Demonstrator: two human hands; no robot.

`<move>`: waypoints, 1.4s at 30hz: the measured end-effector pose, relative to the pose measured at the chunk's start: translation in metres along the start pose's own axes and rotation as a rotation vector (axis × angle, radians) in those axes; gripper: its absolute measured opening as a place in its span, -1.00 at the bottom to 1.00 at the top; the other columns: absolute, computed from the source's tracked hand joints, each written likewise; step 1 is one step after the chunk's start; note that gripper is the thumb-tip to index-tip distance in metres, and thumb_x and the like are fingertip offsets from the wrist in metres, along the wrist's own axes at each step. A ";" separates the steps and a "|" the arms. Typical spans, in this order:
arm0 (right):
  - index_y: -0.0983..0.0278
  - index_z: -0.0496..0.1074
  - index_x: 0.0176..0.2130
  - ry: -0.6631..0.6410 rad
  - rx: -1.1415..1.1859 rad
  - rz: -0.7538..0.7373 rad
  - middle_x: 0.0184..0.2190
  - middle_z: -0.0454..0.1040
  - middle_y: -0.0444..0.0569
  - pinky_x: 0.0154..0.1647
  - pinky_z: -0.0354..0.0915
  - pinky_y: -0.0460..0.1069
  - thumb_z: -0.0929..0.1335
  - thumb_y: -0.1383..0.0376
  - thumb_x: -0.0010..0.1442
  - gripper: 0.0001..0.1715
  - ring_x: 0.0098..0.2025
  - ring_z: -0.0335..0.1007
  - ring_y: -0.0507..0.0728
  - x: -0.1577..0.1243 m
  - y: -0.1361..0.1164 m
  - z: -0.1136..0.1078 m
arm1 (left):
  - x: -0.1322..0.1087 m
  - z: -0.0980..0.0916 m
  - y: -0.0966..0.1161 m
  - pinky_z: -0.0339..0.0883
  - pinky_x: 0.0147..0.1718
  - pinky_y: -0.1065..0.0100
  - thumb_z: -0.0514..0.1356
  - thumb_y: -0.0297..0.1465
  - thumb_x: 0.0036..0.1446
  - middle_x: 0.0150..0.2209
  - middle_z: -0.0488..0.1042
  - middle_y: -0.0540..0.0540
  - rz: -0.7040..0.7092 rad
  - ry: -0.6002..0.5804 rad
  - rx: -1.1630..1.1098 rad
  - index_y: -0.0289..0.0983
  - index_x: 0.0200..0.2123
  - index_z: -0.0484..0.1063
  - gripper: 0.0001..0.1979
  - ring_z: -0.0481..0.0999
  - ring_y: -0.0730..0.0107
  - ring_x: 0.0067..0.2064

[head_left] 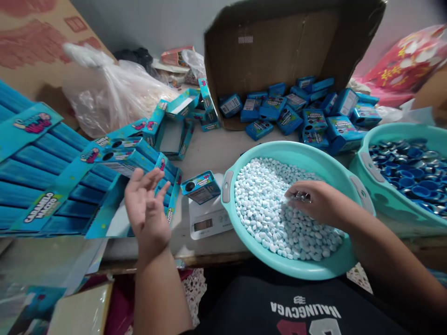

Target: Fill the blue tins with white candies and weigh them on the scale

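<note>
My right hand (314, 202) is inside the turquoise basin (265, 267), fingers closed round a small shiny metal piece (303, 196) mostly hidden by them. Pale blue and white candies (258, 200) fill the basin around these fingertips. My left hand (148, 209) is raised, palm up with fingers spread and nothing in it. It hovers before a blue display carton (157, 160) holding small candy boxes. Between my hands, a single blue candy box (200, 186) stands on a white digital scale (211, 223), beside the basin's grey handle.
A large cardboard box (275, 51) lies tipped behind the basin, small blue boxes (274, 107) spilling from it. On the right, another turquoise basin (384, 200) contains blue and silver caps (415, 172). Stacked blue cartons (38, 181) and a clear plastic bag (118, 93) occupy the left.
</note>
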State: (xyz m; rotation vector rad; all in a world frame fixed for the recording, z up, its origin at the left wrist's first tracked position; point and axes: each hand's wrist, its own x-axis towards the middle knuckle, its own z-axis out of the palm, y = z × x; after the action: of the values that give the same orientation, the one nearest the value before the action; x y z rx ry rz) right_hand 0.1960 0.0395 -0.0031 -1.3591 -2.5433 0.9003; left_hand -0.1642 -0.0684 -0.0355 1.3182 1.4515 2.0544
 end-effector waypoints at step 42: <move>0.28 0.60 -0.30 -0.258 -0.512 -0.810 -0.32 0.61 -0.04 -0.38 0.06 0.01 0.39 0.43 0.17 -0.85 -0.37 0.33 0.07 0.160 -0.198 0.018 | 0.014 0.048 -0.023 0.49 -0.08 0.17 0.02 0.31 0.13 -0.14 0.66 -0.25 -0.473 0.171 -0.308 -0.27 -0.11 0.56 -0.22 0.65 0.12 -0.07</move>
State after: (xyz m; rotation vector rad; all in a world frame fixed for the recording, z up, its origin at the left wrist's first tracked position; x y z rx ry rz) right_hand -0.0473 0.0747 0.0651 -0.1502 -3.2179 0.2825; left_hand -0.1392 -0.0205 -0.0451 0.6208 1.2885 1.9922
